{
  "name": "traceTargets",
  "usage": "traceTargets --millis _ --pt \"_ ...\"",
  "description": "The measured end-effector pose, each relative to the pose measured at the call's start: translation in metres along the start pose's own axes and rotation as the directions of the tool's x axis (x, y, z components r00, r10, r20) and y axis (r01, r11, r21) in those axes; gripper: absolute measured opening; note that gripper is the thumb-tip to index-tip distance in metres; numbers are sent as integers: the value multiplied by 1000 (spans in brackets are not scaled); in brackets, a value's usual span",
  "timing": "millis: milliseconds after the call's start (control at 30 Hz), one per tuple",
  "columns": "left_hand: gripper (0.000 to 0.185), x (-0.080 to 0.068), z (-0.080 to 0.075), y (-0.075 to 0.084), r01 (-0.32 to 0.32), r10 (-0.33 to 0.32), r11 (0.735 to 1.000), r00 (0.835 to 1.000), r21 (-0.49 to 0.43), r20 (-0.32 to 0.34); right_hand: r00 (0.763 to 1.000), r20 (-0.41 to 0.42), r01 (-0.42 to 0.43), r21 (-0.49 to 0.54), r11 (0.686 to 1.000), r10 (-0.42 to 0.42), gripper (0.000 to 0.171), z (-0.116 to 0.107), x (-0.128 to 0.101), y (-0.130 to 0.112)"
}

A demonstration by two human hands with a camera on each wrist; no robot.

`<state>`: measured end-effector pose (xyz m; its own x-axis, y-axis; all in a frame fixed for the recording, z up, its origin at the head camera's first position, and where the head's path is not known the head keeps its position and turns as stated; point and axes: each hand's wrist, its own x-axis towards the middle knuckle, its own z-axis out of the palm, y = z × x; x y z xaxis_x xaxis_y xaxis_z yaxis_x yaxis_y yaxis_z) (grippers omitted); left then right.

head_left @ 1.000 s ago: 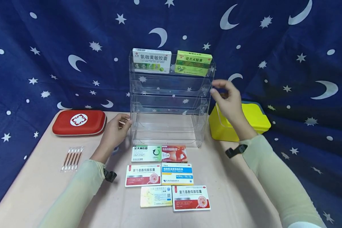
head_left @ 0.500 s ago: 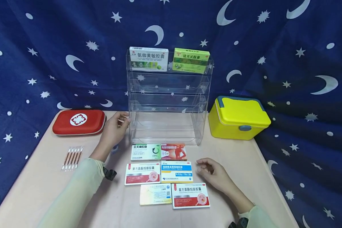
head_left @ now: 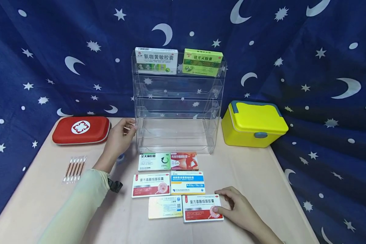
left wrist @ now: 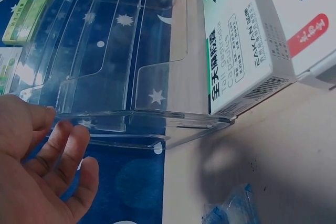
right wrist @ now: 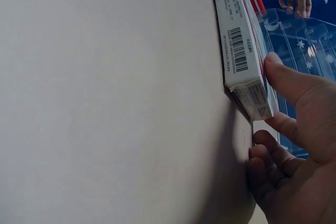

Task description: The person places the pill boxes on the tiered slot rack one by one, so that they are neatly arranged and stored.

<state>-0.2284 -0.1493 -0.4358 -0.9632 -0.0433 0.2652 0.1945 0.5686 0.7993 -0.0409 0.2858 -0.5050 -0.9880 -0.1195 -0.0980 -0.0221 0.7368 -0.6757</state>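
Observation:
My left hand (head_left: 120,135) is at the left side of a clear tiered display rack (head_left: 175,149); in the left wrist view its loosely bent fingers (left wrist: 71,148) lie by the rack's side wall. Over the right end of a red-and-white medicine box (head_left: 198,217), the nearest on the right, my right hand (head_left: 239,210) has its thumb on the top face and fingers round the far corner. The right wrist view shows the thumb pressing that medicine box (right wrist: 239,40), which lies flat. Several other medicine boxes lie beside it, including a yellow one (head_left: 164,207) and a blue-and-white one (head_left: 187,183).
The rack's top tier holds a white medicine box (head_left: 156,61) and a green one (head_left: 202,62). A red first-aid case (head_left: 91,135) and packed cotton swabs (head_left: 75,169) lie left. At right stands a yellow lidded box (head_left: 253,132). A starry cloth (head_left: 183,20) hangs behind.
My right hand has come down from the rack's right side to the nearest red-and-white medicine box and taken hold of its right end. The left hand has stayed beside the rack.

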Motion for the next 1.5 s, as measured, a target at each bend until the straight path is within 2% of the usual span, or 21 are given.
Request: traceTargets --millis 133,267,533,800,933,1133,1400,1500 --pt "24 0 0 0 7 -7 1000 1000 4 -1 1000 -8 -14 11 1000 14 60 1 -3 1" --pt "25 0 0 1 11 -11 1000 1000 5 1 1000 -8 -20 46 999 20 57 2 -4 2" --pt "26 0 0 1 9 -9 1000 1000 8 5 996 -62 78 195 978 -67 50 2 -6 8" --pt "25 1 3 0 10 -10 1000 1000 1 9 996 -87 37 254 967 -15 55 1 -8 4" --pt "26 1 4 0 6 -6 1000 1000 1 11 995 -98 50 286 957 -23 55 3 -11 3" --pt "26 1 4 0 0 0 1000 1000 -2 12 988 -132 128 351 927 -86 55 5 -20 3" --pt "27 0 2 -2 -9 9 1000 1000 -14 8 984 -141 156 359 920 -111 48 6 -29 4" --pt "27 -1 0 -2 -6 6 1000 1000 -14 7 972 -145 225 354 908 -185 44 6 -32 8"
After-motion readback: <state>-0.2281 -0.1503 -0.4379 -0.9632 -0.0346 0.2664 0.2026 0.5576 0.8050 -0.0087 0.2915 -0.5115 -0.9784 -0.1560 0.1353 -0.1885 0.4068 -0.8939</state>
